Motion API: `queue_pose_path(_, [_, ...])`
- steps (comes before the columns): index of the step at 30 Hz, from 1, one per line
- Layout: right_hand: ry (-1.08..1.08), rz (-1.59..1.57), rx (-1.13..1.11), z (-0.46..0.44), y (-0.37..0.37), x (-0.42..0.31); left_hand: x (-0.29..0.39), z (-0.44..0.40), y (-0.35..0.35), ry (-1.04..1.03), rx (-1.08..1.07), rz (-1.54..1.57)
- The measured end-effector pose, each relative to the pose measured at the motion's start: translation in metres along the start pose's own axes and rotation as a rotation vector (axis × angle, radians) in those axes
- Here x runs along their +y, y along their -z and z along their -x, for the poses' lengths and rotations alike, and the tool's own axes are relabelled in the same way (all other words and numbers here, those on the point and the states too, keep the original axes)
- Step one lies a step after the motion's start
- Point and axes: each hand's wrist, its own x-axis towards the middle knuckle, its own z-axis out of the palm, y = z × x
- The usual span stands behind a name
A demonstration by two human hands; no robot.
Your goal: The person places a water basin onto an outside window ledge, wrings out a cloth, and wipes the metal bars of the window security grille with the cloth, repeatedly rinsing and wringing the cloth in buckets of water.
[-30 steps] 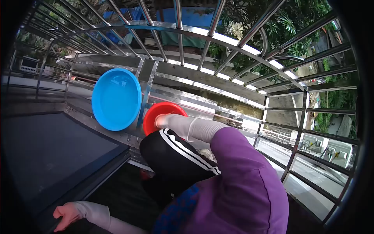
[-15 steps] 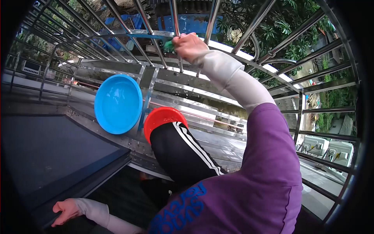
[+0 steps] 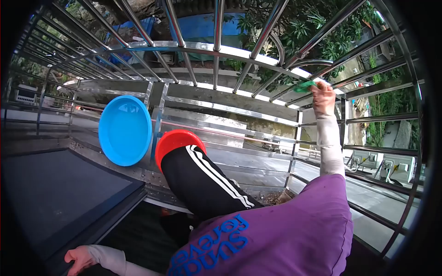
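Observation:
My right hand (image 3: pixel 323 99) is raised at the right by the curved metal railing (image 3: pixel 207 48). Its fingers are closed on a crumpled green cloth (image 3: pixel 305 86), which lies against the rail where the bars meet it. At the lower left, my left hand (image 3: pixel 80 260) grips the edge of a dark window frame (image 3: pixel 120 202), its fingertips partly hidden. A blue basin (image 3: pixel 125 131) with water in it stands on the slatted metal ledge. Beside it is a red basin (image 3: pixel 177 142), partly covered by my black-trousered knee (image 3: pixel 184 170).
Metal bars enclose the ledge on the far and right sides. A dark window panel (image 3: pixel 55 188) spans the lower left. Outside are green foliage (image 3: pixel 313 27), a blue tarp (image 3: pixel 202 30) and white outdoor units (image 3: pixel 396 168) below at the right.
My right hand has moved right and slightly down along the railing with the green cloth. The view has shifted a little. My left hand stays at the window frame.

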Motion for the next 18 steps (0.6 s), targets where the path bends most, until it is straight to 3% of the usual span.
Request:
queue_pose_path(1, [0.388, 0.47, 0.06, -0.002, 0.023, 0.041, 0.009, -0.006, 0.008, 0.032, -0.03, 0.106])
queue_pose_path(3, [-0.271, -0.417, 0.363, -0.006, 0.047, 0.081, 0.028, -0.027, 0.036, 0.101, -0.091, 0.333])
queue_pose_path(5, [-0.108, -0.016, 0.417, -0.027, 0.052, 0.142, 0.029, -0.027, 0.036, 0.086, -0.08, 0.249])
queue_pose_path(6, [0.224, 0.392, 0.584, -0.013, 0.056, 0.094, 0.028, -0.025, 0.034, 0.088, -0.081, 0.238])
queue_pose_path(8, [-0.013, -0.292, 1.098, -0.043, 0.039, 0.11, 0.027, -0.024, 0.031, 0.107, -0.091, 0.22])
queue_pose_path(9, [-0.108, -0.626, 1.23, -0.05, 0.039, 0.101, 0.027, -0.026, 0.032, 0.12, -0.098, 0.225])
queue_pose_path(11, [-0.205, -0.687, 1.384, -0.06, 0.015, 0.056, 0.031, -0.029, 0.035, 0.144, -0.128, 0.242])
queue_pose_path(12, [-0.357, -0.549, 1.28, -0.062, 0.002, 0.055, 0.031, -0.029, 0.036, 0.157, -0.141, 0.249])
queue_pose_path(15, [-0.588, -0.585, 1.146, -0.044, -0.011, 0.004, 0.031, -0.03, 0.037, 0.187, -0.175, 0.247])
queue_pose_path(17, [-0.5, -0.385, 1.275, -0.057, -0.065, 0.084, 0.033, -0.029, 0.037, 0.197, -0.2, 0.25])
queue_pose_path(18, [-0.512, -0.458, 1.257, -0.048, -0.071, 0.058, 0.033, -0.029, 0.038, 0.204, -0.208, 0.253])
